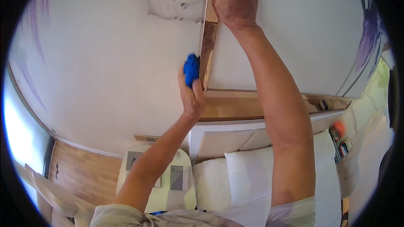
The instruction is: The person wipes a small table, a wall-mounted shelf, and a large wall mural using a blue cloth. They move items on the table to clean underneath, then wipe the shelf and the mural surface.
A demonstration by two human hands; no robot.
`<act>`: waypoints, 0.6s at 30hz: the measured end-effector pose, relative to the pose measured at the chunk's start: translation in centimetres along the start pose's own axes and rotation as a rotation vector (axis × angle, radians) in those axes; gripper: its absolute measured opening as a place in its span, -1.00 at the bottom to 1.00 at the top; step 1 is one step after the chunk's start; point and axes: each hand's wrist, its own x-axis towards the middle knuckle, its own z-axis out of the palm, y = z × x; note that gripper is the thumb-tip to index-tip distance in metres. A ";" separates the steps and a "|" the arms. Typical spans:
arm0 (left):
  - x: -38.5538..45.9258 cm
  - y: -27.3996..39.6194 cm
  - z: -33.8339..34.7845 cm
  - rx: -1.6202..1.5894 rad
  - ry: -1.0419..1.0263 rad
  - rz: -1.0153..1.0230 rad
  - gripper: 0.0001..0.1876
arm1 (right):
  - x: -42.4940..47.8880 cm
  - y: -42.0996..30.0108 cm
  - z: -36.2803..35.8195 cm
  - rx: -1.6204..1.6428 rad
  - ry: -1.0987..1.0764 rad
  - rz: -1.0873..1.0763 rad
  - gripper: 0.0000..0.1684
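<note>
My left hand (191, 101) holds a crumpled blue cloth (191, 69) against the left edge of a mirrored frame strip (208, 42). That strip borders a white wall panel (233, 66) painted with purple flowers. Higher up, my right hand (238, 1) is bent over the same strip near the top of the view. Its fingers are curled and partly cut off by the picture's edge, so what they grip is hidden. The panel's lower frame strip (232, 107) runs behind my right forearm.
Below the panel stands a bed with a padded headboard (221, 143) and white pillows (249, 170). A white bedside table (176, 200) carries grey-and-white boxes (180, 178). A pale chair (53, 189) stands at lower left by a window (23, 126). Books (342, 151) lie right of the bed.
</note>
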 end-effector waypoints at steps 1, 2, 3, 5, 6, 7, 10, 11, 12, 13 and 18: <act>-1.3 -0.8 -0.9 -0.039 -0.012 -0.056 -0.43 | 0.3 -0.3 0.3 -0.008 0.012 0.001 -0.43; -2.7 -2.0 -1.9 0.022 -0.011 -0.027 -0.42 | 0.6 -1.1 0.2 -0.003 0.018 0.006 -0.45; -3.9 -3.6 -2.8 0.079 -0.012 -0.001 -0.41 | 0.9 -1.5 0.4 -0.015 0.033 0.012 -0.45; -5.6 -5.6 -3.0 0.178 -0.021 0.055 -0.40 | 0.6 -1.6 0.7 -0.055 0.046 0.021 -0.46; -6.1 -5.7 -2.7 0.225 -0.027 0.088 -0.40 | 0.4 -1.5 0.7 -0.059 0.047 0.027 -0.48; -6.4 -5.9 -2.5 0.273 -0.033 0.122 -0.40 | 0.3 -1.5 0.6 -0.054 0.043 0.025 -0.48; -6.3 -4.3 -2.0 -0.170 0.033 -0.126 -0.44 | 0.3 -1.4 0.0 -0.048 0.029 0.021 -0.48; -6.0 -3.8 -1.8 -0.212 0.041 -0.074 -0.45 | 0.3 -1.6 -0.2 -0.049 0.020 0.025 -0.48; -5.4 -3.3 -1.5 -0.255 0.043 -0.016 -0.47 | 0.5 -1.5 -0.4 -0.056 0.018 0.030 -0.49; -4.8 -2.7 -1.3 -0.297 0.047 0.042 -0.48 | 0.6 -1.5 -0.4 -0.059 0.024 0.032 -0.49; -1.0 1.1 -0.4 0.440 -0.079 0.558 -0.36 | 0.1 -1.8 -0.5 -0.111 0.001 0.049 -0.52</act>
